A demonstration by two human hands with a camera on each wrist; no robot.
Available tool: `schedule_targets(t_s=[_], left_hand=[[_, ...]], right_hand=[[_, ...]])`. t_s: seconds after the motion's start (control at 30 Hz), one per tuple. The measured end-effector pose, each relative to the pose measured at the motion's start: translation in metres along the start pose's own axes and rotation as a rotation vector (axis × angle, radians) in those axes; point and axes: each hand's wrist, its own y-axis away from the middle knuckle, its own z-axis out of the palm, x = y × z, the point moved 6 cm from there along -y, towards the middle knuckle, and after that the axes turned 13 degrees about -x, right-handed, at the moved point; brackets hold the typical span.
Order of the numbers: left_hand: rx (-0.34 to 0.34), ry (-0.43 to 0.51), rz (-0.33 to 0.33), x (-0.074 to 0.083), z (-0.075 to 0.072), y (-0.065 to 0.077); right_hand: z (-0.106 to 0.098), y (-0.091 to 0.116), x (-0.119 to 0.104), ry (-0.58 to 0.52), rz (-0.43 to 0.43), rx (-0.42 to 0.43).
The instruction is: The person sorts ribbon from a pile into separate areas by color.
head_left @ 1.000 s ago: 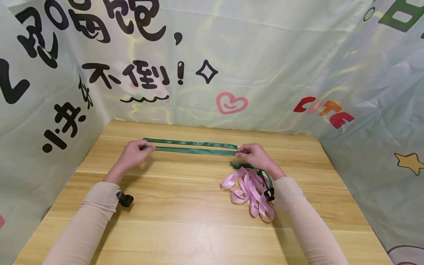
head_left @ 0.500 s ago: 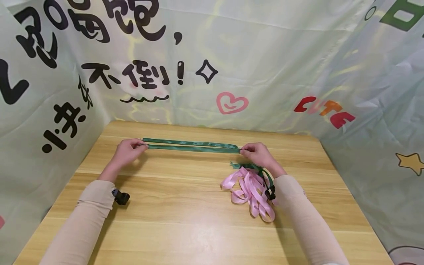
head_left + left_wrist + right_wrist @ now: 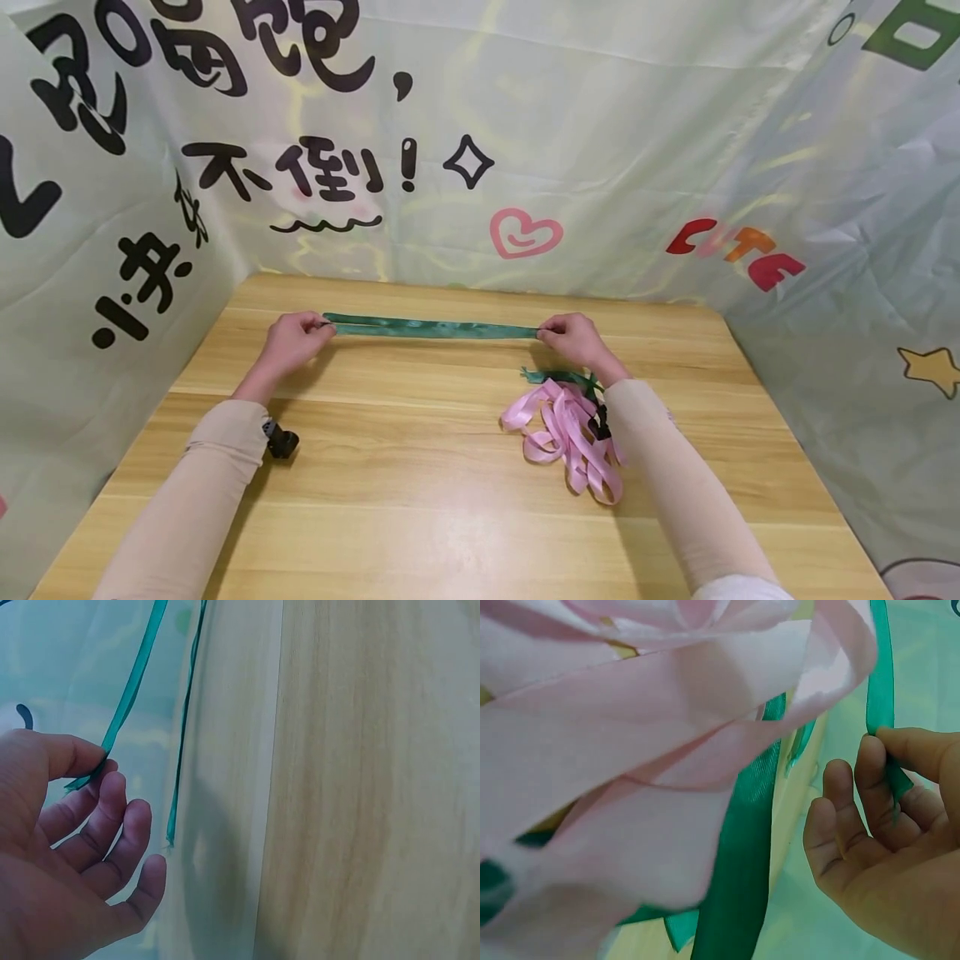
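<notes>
A green satin ribbon (image 3: 450, 332) is stretched level between the two hands. My left hand (image 3: 291, 342) pinches its left end between thumb and index finger, and a short frayed tip pokes past the thumb in the left wrist view. At the other end, my right hand (image 3: 576, 340) pinches the ribbon, its other fingers loosely bent, with a short tail below the grip in the right wrist view. A second green ribbon (image 3: 184, 727) lies straight on the table just behind; in the head view the held ribbon partly overlaps it.
A loose heap of pink ribbon (image 3: 566, 433) lies beside the right forearm, with more green ribbon (image 3: 551, 377) at its far side. The wooden table (image 3: 405, 467) meets printed cloth walls (image 3: 615, 150) at the back and sides. Small black cameras (image 3: 281, 440) sit on the wrists.
Both hands first shifted apart, the left hand moving left. The right hand then moved back, bringing the held ribbon from in front of the lying one to overlapping it. The pink heap stays put.
</notes>
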Motion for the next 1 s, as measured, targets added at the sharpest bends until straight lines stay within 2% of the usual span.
schedule_targets(t_s=[0.23,0.4,0.73,1.0], left_hand=[[0.009,0.009,-0.032,-0.002,0.001,-0.007],[0.006,0.003,-0.026,-0.003,0.001,-0.011],[0.002,-0.066,-0.028,-0.01,0.009,-0.019],[-0.005,-0.069,-0.041,-0.01,0.01,-0.023]], right_hand=[[0.003,-0.005,-0.002,0.022,0.012,0.013],[0.005,-0.009,0.001,0.02,0.014,0.017],[0.013,-0.016,0.006,-0.006,0.047,0.003],[0.016,-0.02,0.009,0.047,0.064,0.012]])
